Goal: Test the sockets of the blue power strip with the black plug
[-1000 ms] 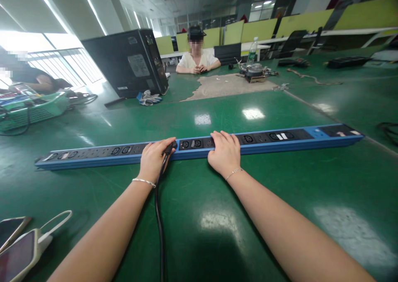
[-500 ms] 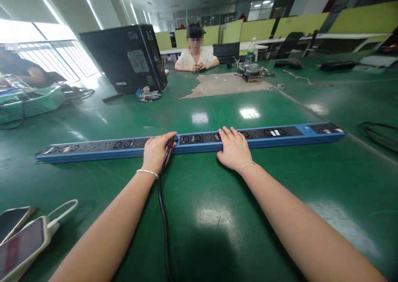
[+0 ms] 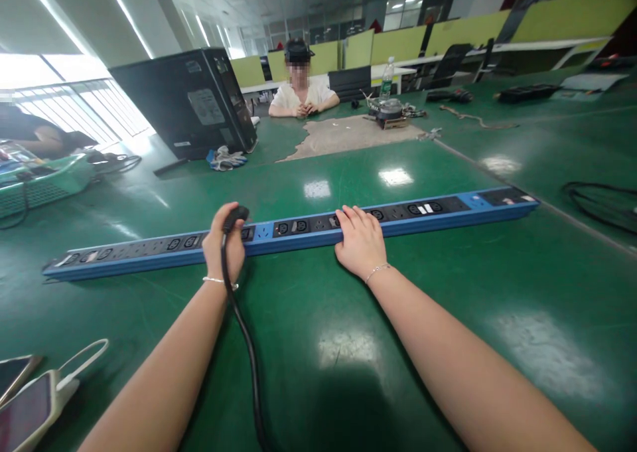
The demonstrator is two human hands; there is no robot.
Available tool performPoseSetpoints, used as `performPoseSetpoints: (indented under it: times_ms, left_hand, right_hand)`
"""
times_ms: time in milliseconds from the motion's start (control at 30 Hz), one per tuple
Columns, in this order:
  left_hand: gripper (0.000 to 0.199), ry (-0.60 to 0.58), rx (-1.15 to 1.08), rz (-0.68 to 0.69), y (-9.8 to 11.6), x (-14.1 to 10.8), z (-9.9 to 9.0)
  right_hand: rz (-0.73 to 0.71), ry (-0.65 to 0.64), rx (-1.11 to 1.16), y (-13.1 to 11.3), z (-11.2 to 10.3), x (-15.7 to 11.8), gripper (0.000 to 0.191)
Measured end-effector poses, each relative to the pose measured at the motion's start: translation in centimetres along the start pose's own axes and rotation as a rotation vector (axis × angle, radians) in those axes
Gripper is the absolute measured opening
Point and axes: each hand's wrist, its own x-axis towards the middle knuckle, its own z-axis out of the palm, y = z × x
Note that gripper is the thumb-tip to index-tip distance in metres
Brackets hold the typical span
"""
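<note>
A long blue power strip [image 3: 308, 239] with black socket panels lies across the green table [image 3: 298, 346], its right end a little farther off than its left. My left hand [image 3: 221, 246] is closed around a black power plug [image 3: 235, 220], held above the strip and apart from its sockets. From the plug a thick black cable [image 3: 246, 336] runs down toward me past my wrist. My right hand [image 3: 361, 239] rests on the strip right of its middle, fingers laid over the top face and thumb at the near side.
Two phones [image 3: 30, 402] lie at the lower left, one with a white cable. Behind the strip stand a black computer case [image 3: 194, 107], gloves [image 3: 226, 158] and a green basket [image 3: 54, 180]. A person [image 3: 301, 97] sits opposite. Black cable [image 3: 602, 200] lies at right.
My left hand has lifted the plug off the strip and moved left, baring the blue socket section. My right hand stays on the strip. The view has shifted slightly.
</note>
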Motion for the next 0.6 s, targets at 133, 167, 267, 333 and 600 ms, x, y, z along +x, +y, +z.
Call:
performPoseSetpoints:
  times_ms: [133, 167, 267, 333, 600]
  left_hand:
    - [0.035, -0.028, -0.021, -0.039, 1.0, 0.3, -0.5]
    - [0.035, -0.088, -0.026, -0.024, 1.4, 0.2, -0.3]
    - [0.035, -0.218, -0.044, 0.030, 3.3, 0.0, 1.1]
    - [0.036, -0.244, -0.066, 0.048, 5.0, 0.1, 2.2]
    - [0.035, -0.436, 0.141, 0.152, 10.0, 1.4, 4.9]
  right_hand:
    - [0.008, 0.006, 0.034, 0.1, 0.0, 0.2, 0.058]
    - [0.010, 0.010, 0.045, 0.2, 0.0, 0.3, 0.057]
    - [0.011, 0.024, 0.081, 0.4, 0.0, 0.4, 0.054]
    - [0.008, 0.032, 0.102, 0.6, 0.0, 0.5, 0.053]
    - [0.001, 0.051, 0.138, 0.6, 0.0, 0.4, 0.052]
